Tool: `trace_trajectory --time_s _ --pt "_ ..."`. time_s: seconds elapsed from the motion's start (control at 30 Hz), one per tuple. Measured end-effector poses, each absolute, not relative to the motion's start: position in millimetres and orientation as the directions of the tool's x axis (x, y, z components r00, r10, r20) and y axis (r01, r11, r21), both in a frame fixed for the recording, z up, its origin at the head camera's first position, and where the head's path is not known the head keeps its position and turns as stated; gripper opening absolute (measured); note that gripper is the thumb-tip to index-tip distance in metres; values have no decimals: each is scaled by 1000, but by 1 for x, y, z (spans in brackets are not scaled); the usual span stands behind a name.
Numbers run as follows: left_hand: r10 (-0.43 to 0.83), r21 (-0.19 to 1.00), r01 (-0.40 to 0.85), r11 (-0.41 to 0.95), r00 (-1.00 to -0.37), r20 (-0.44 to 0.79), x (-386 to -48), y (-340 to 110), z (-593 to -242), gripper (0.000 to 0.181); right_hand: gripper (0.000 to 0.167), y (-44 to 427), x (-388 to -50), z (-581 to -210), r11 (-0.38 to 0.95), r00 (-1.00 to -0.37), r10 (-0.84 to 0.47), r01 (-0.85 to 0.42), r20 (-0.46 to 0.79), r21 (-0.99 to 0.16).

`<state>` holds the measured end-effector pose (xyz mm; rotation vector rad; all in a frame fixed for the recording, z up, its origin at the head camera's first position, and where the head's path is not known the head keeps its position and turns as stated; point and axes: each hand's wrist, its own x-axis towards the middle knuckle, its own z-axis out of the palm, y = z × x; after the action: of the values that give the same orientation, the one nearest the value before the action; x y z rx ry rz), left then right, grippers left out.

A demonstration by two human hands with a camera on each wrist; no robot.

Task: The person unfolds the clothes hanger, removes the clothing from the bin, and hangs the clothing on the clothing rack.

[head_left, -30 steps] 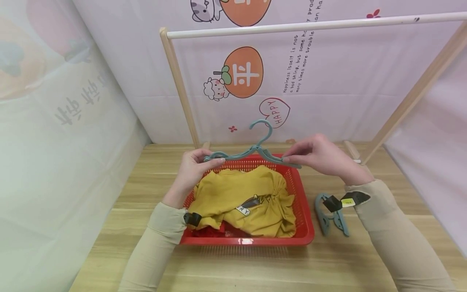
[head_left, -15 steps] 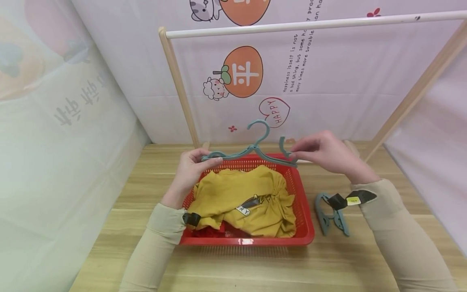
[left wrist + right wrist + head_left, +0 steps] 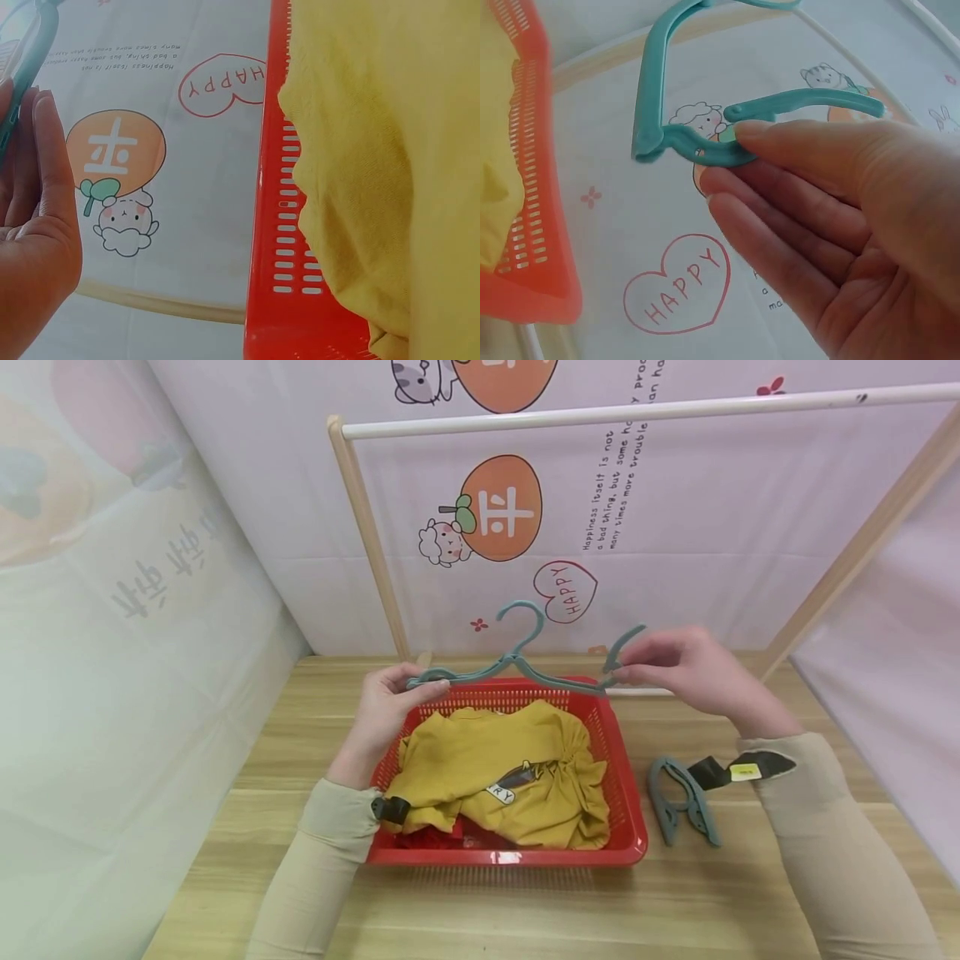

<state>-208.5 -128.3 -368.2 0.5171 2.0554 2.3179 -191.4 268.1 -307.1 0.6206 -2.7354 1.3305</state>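
Observation:
Above the back of the red basket (image 3: 570, 857), both hands hold a blue-green folding hanger (image 3: 551, 680), hook upward. My left hand (image 3: 372, 714) pinches its left end between thumb and fingers; the left wrist view catches only part of the hanger (image 3: 34, 60). At the other end, my right hand (image 3: 701, 681) pinches the hinged end piece, whose loose tip (image 3: 627, 639) points up and to the right. The right wrist view shows this jointed piece (image 3: 720, 154) swung out from the hanger arm. A yellow garment (image 3: 480, 739) lies crumpled in the basket below.
A second hanger (image 3: 660, 810), folded up, lies on the wooden table (image 3: 300, 893) to the basket's right. Behind the hands stands a rack with wooden posts (image 3: 372, 543) and a white rail (image 3: 540, 418). Some red cloth (image 3: 431, 837) shows under the yellow garment.
My right hand has moved right and swung the hanger's end piece up and outward. The whole hanger has shifted slightly left, along with my left hand.

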Motion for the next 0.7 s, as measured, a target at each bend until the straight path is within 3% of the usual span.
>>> trace_trajectory --time_s 0.23,0.7 --pt "210 959 228 -170 -942 261 -209 -132 -369 23 15 273 -189 -309 510 -946 -238 -314 219 -801" --pt "163 961 203 -187 -959 234 -208 -131 -364 15 23 267 -184 -322 296 -949 -64 -313 308 -902"
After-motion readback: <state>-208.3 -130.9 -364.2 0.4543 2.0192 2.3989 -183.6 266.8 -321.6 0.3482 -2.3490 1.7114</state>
